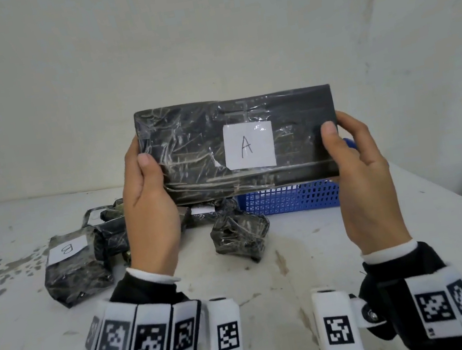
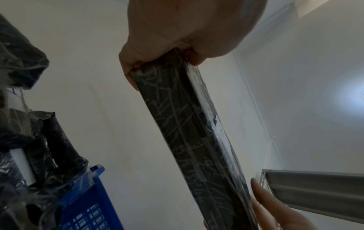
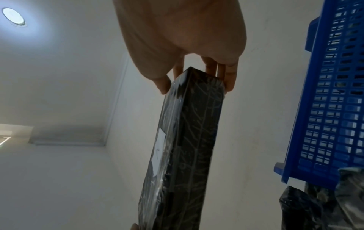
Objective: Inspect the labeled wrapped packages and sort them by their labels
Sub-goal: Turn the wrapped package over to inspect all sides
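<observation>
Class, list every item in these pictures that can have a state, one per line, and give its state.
Package labelled A: held up off the table, label facing the camera.
Left hand: grips the package's left end.
Right hand: grips its right end.
Package labelled B: lying on the table, label up.
Small unlabelled-side package: on the table, no label visible.
Blue basket: upright on the table; contents hidden.

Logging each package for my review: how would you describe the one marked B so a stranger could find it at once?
Start at the blue basket on the white table, then look left past the left hand to the pile of black wrapped packages. The package marked B lies at the pile's left edge, the only one there whose white label shows a readable letter.
</observation>
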